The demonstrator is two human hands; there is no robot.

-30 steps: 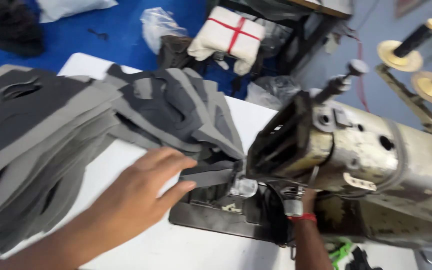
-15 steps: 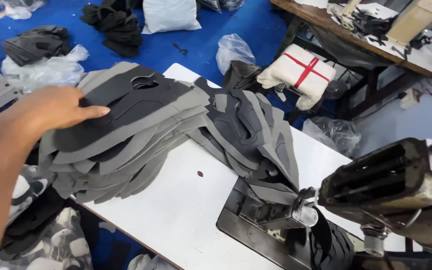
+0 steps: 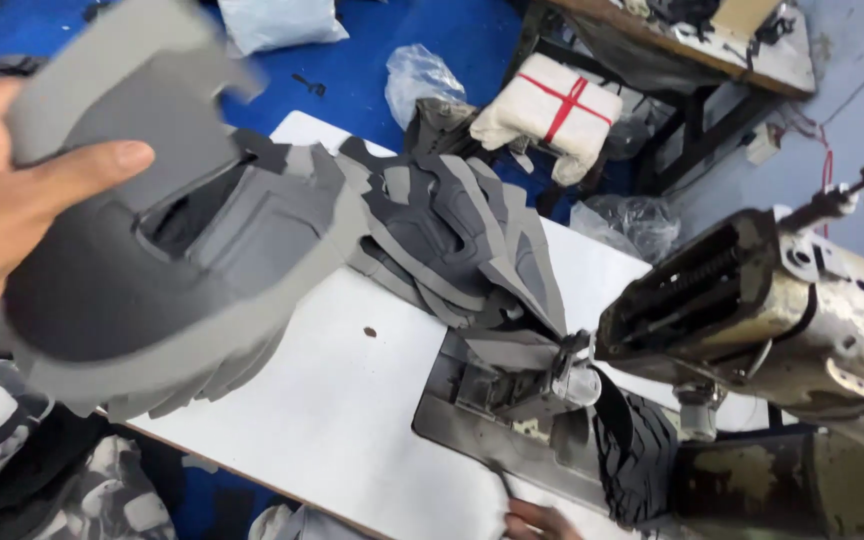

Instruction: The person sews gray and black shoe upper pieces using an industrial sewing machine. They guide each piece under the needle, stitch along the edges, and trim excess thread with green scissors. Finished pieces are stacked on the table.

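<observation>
Fingers point(image 3: 102, 160) of the left hand point(image 3: 2, 190), which half a second ago lay flat on the stack, now pinch a grey cut piece point(image 3: 132, 110) lifted off the grey stack point(image 3: 202, 300) at the table's point(image 3: 352, 400) left edge. Further right, another piece point(image 3: 512, 350) sits under the sewing machine point(image 3: 782, 310). Right hand's fingertips point(image 3: 537, 520) barely show at the near edge; their state cannot be told.

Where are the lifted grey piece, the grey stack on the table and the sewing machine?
lifted grey piece point(image 3: 117, 95), head view, on its flat upper face beside the thumb
grey stack point(image 3: 182, 300), head view, on the top piece's broad surface
sewing machine point(image 3: 802, 310), head view, on the worn metal side of its arm
</observation>
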